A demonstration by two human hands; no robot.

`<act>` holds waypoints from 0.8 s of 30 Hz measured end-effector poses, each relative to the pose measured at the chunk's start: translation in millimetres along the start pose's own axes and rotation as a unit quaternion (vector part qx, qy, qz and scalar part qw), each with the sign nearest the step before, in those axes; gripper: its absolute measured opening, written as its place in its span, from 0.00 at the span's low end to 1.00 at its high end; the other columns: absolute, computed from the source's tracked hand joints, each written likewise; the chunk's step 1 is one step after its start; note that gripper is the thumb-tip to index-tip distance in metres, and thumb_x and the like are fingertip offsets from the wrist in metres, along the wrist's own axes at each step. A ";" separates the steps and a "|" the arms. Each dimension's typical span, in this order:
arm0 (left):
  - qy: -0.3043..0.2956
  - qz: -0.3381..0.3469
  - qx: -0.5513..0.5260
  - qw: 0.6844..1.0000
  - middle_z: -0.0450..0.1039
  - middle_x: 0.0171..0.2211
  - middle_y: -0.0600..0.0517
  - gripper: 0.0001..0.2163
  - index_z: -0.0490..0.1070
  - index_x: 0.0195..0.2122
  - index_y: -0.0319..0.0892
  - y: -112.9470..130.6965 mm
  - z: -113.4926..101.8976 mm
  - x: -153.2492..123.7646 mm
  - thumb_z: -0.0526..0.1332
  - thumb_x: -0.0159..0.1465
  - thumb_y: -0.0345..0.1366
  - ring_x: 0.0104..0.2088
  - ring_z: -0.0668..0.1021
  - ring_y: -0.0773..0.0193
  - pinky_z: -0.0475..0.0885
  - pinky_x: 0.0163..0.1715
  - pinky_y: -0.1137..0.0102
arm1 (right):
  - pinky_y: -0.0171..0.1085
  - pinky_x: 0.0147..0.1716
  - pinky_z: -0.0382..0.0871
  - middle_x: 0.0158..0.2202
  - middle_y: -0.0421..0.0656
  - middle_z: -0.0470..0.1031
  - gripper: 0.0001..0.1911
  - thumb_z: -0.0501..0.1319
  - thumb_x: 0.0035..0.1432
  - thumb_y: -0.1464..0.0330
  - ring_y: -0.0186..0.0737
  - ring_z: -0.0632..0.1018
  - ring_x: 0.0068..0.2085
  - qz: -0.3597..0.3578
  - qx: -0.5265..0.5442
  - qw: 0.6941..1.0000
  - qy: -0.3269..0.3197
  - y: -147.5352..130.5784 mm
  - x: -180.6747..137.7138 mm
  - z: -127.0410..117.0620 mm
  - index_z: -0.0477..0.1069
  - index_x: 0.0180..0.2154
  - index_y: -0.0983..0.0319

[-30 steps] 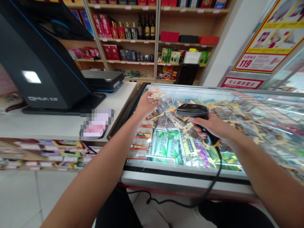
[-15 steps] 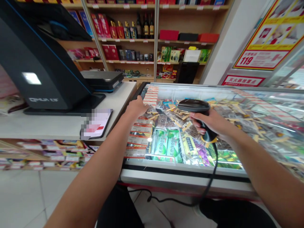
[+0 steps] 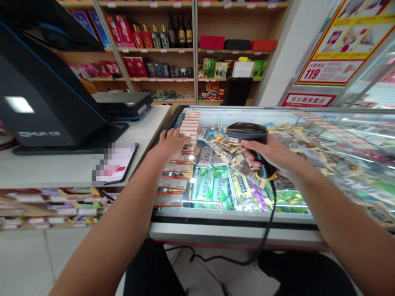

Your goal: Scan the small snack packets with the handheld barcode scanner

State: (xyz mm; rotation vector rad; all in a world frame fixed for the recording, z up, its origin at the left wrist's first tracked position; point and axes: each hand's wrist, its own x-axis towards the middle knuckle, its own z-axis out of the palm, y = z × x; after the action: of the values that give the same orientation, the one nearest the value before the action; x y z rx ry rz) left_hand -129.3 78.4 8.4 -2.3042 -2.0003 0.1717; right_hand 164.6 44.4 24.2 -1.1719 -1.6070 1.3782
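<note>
My right hand (image 3: 271, 154) is wrapped round the handle of a black barcode scanner (image 3: 247, 131), its head pointing left over the glass counter top (image 3: 234, 213). The scanner's black cable (image 3: 265, 234) drops over the front edge to the floor. My left hand (image 3: 169, 144) lies flat with fingers spread on the glass at the counter's left edge, beside a row of red and white price labels (image 3: 175, 176). It holds nothing. Several snack packets (image 3: 216, 160) lie on or under the glass between my hands; I cannot tell which.
A black till screen (image 3: 46, 90) stands on the white desk (image 3: 61, 164) to the left, with a black printer (image 3: 123, 105) behind it and a tablet (image 3: 114, 162) lying flat. Wooden shelves (image 3: 197, 49) with bottles and boxes fill the back wall. A red and yellow poster (image 3: 339, 45) hangs right.
My left hand held a small packet above the counter, then lowered it and now rests flat and empty at the left edge. The right hand keeps the scanner almost still.
</note>
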 end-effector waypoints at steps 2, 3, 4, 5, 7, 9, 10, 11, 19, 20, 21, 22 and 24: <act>0.038 0.027 0.001 0.999 0.42 0.74 0.41 0.34 0.62 0.67 0.53 9.0 1.4 0.7 0.63 0.58 0.31 0.73 0.47 0.41 0.42 0.66 0.42 | 0.35 0.15 0.55 0.20 0.38 0.65 0.19 0.70 0.55 0.55 0.31 0.65 0.17 -0.003 -0.004 1.000 0.000 0.2 0.4 -0.4 0.66 0.30 0.60; 0.065 0.057 -0.010 0.996 0.40 0.74 0.41 0.32 0.62 0.67 0.53 17.7 2.8 1.2 0.63 0.59 0.33 0.73 0.46 0.42 0.41 0.66 0.41 | 0.35 0.15 0.55 0.20 0.38 0.65 0.18 0.69 0.55 0.55 0.30 0.64 0.17 -0.005 -0.005 1.000 -0.003 0.5 0.5 -0.2 0.66 0.30 0.60; 0.088 0.100 -0.025 0.991 0.41 0.75 0.43 0.30 0.63 0.66 0.52 28.1 4.7 1.8 0.61 0.61 0.33 0.73 0.47 0.45 0.42 0.67 0.43 | 0.35 0.15 0.55 0.20 0.38 0.65 0.18 0.69 0.55 0.55 0.30 0.64 0.17 -0.007 -0.006 1.000 -0.007 0.7 0.5 0.2 0.66 0.30 0.60; 0.100 0.151 -0.039 0.983 0.41 0.75 0.45 0.29 0.63 0.66 0.52 39.4 7.1 2.6 0.60 0.62 0.33 0.73 0.47 0.45 0.45 0.67 0.45 | 0.35 0.15 0.54 0.20 0.38 0.64 0.18 0.69 0.55 0.56 0.30 0.64 0.17 -0.010 -0.009 1.000 -0.012 0.9 0.3 0.8 0.67 0.29 0.60; 0.110 0.221 -0.047 0.968 0.43 0.74 0.45 0.28 0.63 0.66 0.49 60.3 12.8 5.0 0.58 0.63 0.31 0.72 0.50 0.46 0.48 0.67 0.46 | 0.35 0.16 0.54 0.19 0.38 0.64 0.18 0.69 0.56 0.56 0.30 0.65 0.16 -0.017 -0.021 0.999 -0.017 1.1 -0.4 1.8 0.67 0.29 0.60; 0.113 0.262 -0.051 0.957 0.48 0.73 0.43 0.28 0.61 0.67 0.43 74.7 18.3 8.0 0.56 0.64 0.28 0.71 0.54 0.48 0.55 0.66 0.50 | 0.35 0.16 0.54 0.19 0.38 0.65 0.17 0.68 0.56 0.56 0.30 0.65 0.16 -0.021 -0.032 0.999 -0.019 1.3 -1.0 2.1 0.67 0.29 0.61; 0.112 0.276 -0.054 0.953 0.51 0.72 0.42 0.28 0.60 0.67 0.41 78.9 20.5 9.5 0.56 0.64 0.27 0.70 0.57 0.49 0.58 0.65 0.52 | 0.35 0.16 0.55 0.20 0.38 0.65 0.17 0.68 0.56 0.56 0.30 0.66 0.16 -0.022 -0.034 0.999 -0.019 1.3 -1.1 2.0 0.68 0.29 0.61; 0.112 0.286 -0.060 0.950 0.52 0.72 0.41 0.27 0.60 0.66 0.38 81.3 22.1 10.8 0.55 0.65 0.27 0.69 0.60 0.49 0.61 0.64 0.55 | 0.35 0.16 0.55 0.20 0.38 0.65 0.17 0.68 0.56 0.56 0.30 0.66 0.16 -0.021 -0.034 0.999 -0.019 1.3 -1.2 1.8 0.68 0.29 0.61; 0.151 0.298 -0.048 0.941 0.62 0.66 0.39 0.21 0.66 0.61 0.36 75.3 24.1 8.7 0.54 0.66 0.26 0.61 0.70 0.48 0.72 0.55 0.58 | 0.35 0.16 0.54 0.19 0.37 0.64 0.18 0.70 0.52 0.56 0.30 0.65 0.16 -0.010 -0.017 1.000 -0.019 -1.0 0.0 2.9 0.67 0.30 0.61; 0.152 0.300 -0.036 0.941 0.62 0.66 0.39 0.21 0.66 0.62 0.37 73.7 24.2 8.2 0.53 0.67 0.26 0.61 0.71 0.48 0.73 0.54 0.58 | 0.35 0.16 0.54 0.19 0.37 0.64 0.18 0.70 0.53 0.57 0.30 0.65 0.16 -0.010 -0.017 1.000 -0.020 -1.2 0.1 2.9 0.67 0.30 0.61; 0.154 0.303 -0.025 0.940 0.61 0.66 0.38 0.22 0.65 0.62 0.37 71.8 24.2 8.0 0.54 0.67 0.25 0.60 0.71 0.48 0.73 0.53 0.58 | 0.35 0.16 0.54 0.19 0.37 0.64 0.17 0.70 0.53 0.57 0.30 0.65 0.16 -0.008 -0.015 1.000 -0.021 -1.2 0.2 2.6 0.66 0.30 0.61; 0.156 0.305 -0.015 0.939 0.61 0.66 0.38 0.22 0.65 0.62 0.36 69.5 24.1 7.9 0.54 0.66 0.24 0.60 0.72 0.49 0.73 0.53 0.59 | 0.35 0.16 0.54 0.19 0.37 0.64 0.17 0.70 0.54 0.57 0.30 0.65 0.16 -0.006 -0.010 1.000 -0.021 -1.1 0.3 2.1 0.66 0.30 0.61; 0.163 0.305 -0.004 0.938 0.62 0.65 0.37 0.23 0.65 0.62 0.35 63.3 22.5 7.9 0.54 0.66 0.22 0.59 0.73 0.50 0.72 0.54 0.59 | 0.34 0.16 0.54 0.19 0.37 0.64 0.17 0.70 0.54 0.58 0.30 0.64 0.16 -0.001 0.005 1.000 -0.018 -1.2 0.4 0.4 0.67 0.31 0.61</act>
State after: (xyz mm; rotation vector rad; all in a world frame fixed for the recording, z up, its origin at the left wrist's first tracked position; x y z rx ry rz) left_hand -69.4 77.1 -22.8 -2.6661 -1.0980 -0.1730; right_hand 163.9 44.6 25.3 -1.1441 -1.6238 1.4117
